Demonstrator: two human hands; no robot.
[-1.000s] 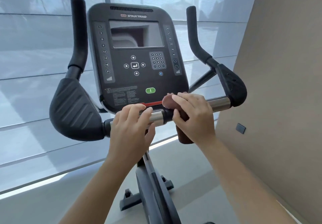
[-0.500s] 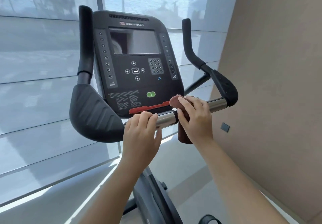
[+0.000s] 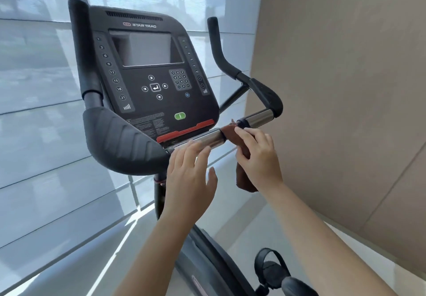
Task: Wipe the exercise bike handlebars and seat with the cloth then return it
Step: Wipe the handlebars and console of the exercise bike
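Observation:
A brown cloth (image 3: 231,133) is draped over the middle of the exercise bike's handlebar (image 3: 211,137), a chrome cross tube between two black padded grips. My right hand (image 3: 258,157) holds the cloth against the bar, fingers curled over it, and the cloth's tail (image 3: 244,180) hangs below my palm. My left hand (image 3: 190,175) hovers just under the chrome tube on the left, fingers straight and loose, fingertips at the bar, holding nothing. The seat is out of view.
The black console (image 3: 152,76) rises behind the bar. Upright black horns stand at the left (image 3: 81,46) and right (image 3: 217,49). A beige wall (image 3: 345,88) is close on the right, blinds (image 3: 34,111) on the left, a pedal with strap (image 3: 272,270) below.
My left hand has let go of the chrome tube and drawn back with fingers straightened. My right hand stays on the cloth. The view has shifted, so the bike sits further right and lower.

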